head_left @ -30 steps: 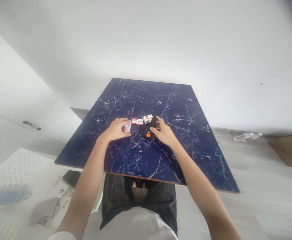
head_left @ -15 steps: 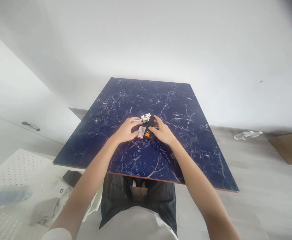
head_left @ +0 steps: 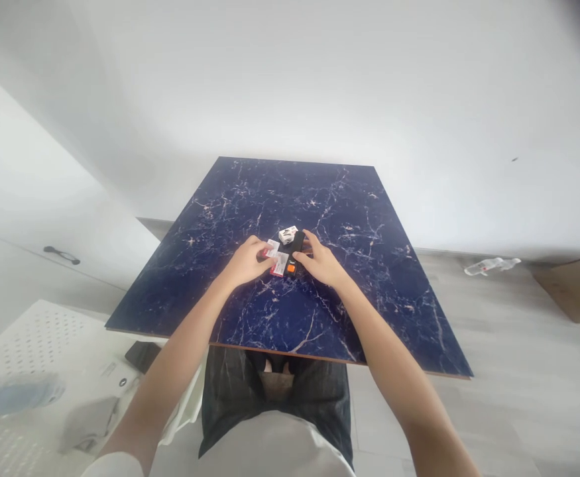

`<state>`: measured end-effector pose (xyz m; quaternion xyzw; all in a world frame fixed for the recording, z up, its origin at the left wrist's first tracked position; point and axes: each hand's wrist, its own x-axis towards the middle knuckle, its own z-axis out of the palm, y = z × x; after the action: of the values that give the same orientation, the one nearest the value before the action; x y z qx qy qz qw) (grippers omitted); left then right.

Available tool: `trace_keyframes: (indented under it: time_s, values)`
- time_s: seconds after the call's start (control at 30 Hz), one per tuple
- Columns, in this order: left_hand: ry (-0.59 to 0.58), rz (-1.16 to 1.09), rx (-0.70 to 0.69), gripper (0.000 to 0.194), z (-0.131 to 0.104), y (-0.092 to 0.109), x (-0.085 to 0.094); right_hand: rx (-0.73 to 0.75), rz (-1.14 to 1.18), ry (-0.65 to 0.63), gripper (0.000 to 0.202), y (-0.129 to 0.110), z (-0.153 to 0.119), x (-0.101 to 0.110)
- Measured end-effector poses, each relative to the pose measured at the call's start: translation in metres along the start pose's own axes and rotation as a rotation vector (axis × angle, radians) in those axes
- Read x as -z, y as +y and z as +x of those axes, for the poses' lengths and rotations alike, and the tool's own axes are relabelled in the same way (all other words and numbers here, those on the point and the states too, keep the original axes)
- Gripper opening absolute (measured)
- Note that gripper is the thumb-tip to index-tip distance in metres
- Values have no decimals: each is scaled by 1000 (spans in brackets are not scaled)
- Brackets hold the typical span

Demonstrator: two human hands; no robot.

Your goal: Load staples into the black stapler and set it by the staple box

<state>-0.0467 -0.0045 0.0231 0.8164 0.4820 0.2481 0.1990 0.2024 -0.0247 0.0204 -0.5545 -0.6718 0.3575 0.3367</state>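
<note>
On the dark blue marbled tabletop point(head_left: 294, 318), my left hand point(head_left: 248, 262) has its fingers curled at the left edge of a small red-and-white packet point(head_left: 272, 247), with the thumb just below. A second red-and-white packet point(head_left: 279, 265) lies nearer me, beside the first. My right hand point(head_left: 322, 262) grips a long, narrow black object point(head_left: 298, 244) from its right side, thumb on top and fingers along the far edge. An orange patch point(head_left: 291, 268) marks its near end. Behind both packets stands a small white printed box point(head_left: 287, 234), which neither hand grips.
To the left below the table is a white perforated surface point(head_left: 36, 331) with a clear plastic bottle point(head_left: 16, 396) and a dark flat item point(head_left: 143, 356). Crumpled clear plastic point(head_left: 491, 266) and a cardboard box point(head_left: 575, 289) lie on the floor at right.
My left hand's fingers have drawn back left and closed in at the upper packet, so more of both packets shows. My right hand keeps its hold on the black object.
</note>
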Motion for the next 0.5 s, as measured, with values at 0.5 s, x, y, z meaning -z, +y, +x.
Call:
trace_keyframes:
  time_s: [0.5]
  values:
    - [-166, -118, -153, 50, 20, -32, 23, 32, -12, -15, 75, 3, 1, 1]
